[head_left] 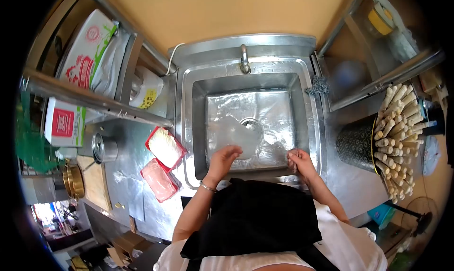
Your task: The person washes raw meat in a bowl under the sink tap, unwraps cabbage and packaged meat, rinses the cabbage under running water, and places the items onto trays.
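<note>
My left hand point(226, 160) is over the near left part of the metal sink point(189, 129), its fingers loosely curved and apart, with nothing visible in it. At the near right side of the basin, my right hand point(299, 161) has its fingers drawn together; whether they hold anything is too small to tell. Between and beyond the hands, the drain point(249, 123) shows in the wet basin floor. The faucet point(244, 60) stands at the back rim. A steel scrubber point(318, 85) rests on the right edge.
Left of the sink lie a red tray of white food point(166, 149) and a red tray of pink meat point(159, 180). A metal can point(104, 148) stands farther left. On the right, a black patterned container point(355, 142) holds several pale sticks point(397, 138). Metal shelves flank both sides.
</note>
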Motion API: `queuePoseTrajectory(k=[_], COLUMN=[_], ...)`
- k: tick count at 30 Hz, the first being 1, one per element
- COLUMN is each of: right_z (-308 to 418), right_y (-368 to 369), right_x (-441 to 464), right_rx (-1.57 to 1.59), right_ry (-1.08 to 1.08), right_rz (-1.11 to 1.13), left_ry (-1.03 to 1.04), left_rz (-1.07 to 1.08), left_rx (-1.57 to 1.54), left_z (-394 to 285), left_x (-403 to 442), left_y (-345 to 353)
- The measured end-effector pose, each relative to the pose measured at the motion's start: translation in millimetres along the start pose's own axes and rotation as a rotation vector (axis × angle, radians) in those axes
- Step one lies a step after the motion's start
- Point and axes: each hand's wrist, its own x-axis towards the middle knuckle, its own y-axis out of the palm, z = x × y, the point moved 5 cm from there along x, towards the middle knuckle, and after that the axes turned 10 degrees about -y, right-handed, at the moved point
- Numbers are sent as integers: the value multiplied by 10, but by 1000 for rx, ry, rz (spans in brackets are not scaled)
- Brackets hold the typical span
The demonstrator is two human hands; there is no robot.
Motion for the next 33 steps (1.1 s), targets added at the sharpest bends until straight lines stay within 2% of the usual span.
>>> queuePoseTrajectory(k=[1, 2, 3, 4, 5, 6, 9, 12, 14, 18, 19, 20, 22, 23, 25, 26, 29, 31, 32, 33], right_z=[222, 453, 707, 902, 1088, 1278, 1669, 1842, 1927, 2001, 1951, 1866, 1472, 1236, 898, 871, 1458, 1859, 1997, 2044], right_y=[120, 268, 444, 620, 785, 967, 1303, 1453, 1580, 1898, 1944, 2006, 2045, 1989, 2094, 2071, 2113, 2099, 2051, 1947], right_x=[-33, -54, -60, -53, -63, -112, -166, -86, -36, -118, -144, -137, -6, 91, 124, 172, 19, -97, -130, -111], right_rx=[91, 183, 167, 227, 289, 279, 279, 278, 371, 424, 290, 287, -413, -416, -1411, -1410, -1261, -1047, -845, -505], right_ry=[1, 0, -72, -133, -193, -194, -212, -232, -321, -326, -367, -358, -242, -241, -856, -859, -924, -813, -707, -548], right_rz=[2, 6, 20, 131, 241, 249, 154, 281, 380, 554, 487, 496, 522, 529, 822, 829, 618, 619, 625, 600], left_ry=[209, 204, 234, 263, 345, 346, 397, 407, 386, 374, 401, 432, 444, 465, 454, 440, 408, 405, 405, 390], left_rz=[-105, -123, -39, 52, 10, -1, -13, -72, -78, -73, -81, -90, -117, -132, -134, -132, -75, -106, -138, -153], left_rx=[428, 415, 641, 868, 832, 826, 845, 829, 878, 945, 936, 930, 921, 912, 945, 975, 984, 944, 906, 916], left_z=[-158, -206, -241, -232, -203, -208, -270, -274, -214, -298, -350, -397, -453, -488, -549, -547, -331, -383, -414, -420], left_x=[-95, -139, -172, -206, -242, -276, -365, -458, -494, -507, -518, -530, -545, -566, -583, -586, -606, -625, -635, -637], left_y=[26, 21, 85, 150, 173, 176, 196, 171, 165, 216, 216, 214, 200, 204, 219, 209, 232, 190, 165, 159])
